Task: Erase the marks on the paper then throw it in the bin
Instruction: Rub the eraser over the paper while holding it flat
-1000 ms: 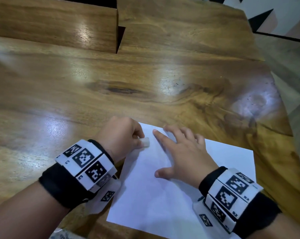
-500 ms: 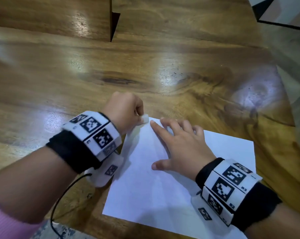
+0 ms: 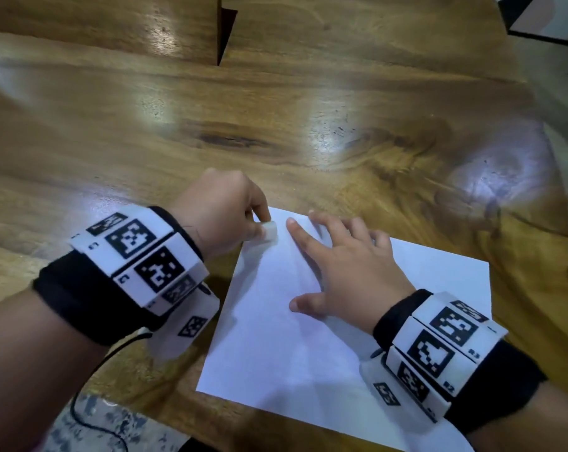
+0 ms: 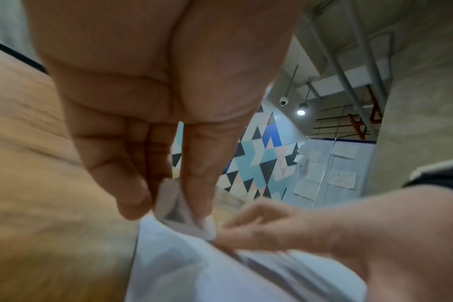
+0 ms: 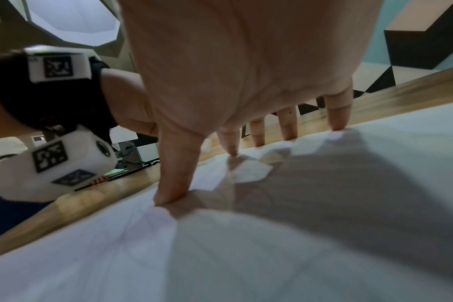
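Wooden worktop: glossy, carries white paper (triangle-patterned wall behind)
Left hand: grip pinches eraser at paper's corner
Right hand: fingers spread, pressing paper flat

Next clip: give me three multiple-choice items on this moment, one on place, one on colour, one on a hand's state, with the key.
1. Where on the paper is the eraser?
A. far left corner
B. near right corner
C. centre

2. What colour is the eraser?
A. pink
B. white
C. black

3. How does the right hand lie?
A. fist
B. pinching a pen
C. fingers spread on the sheet

Key: 1 A, the left hand holds it at that corner; 2 B, both head and left wrist views show white; 3 C, spread fingertips press the paper.
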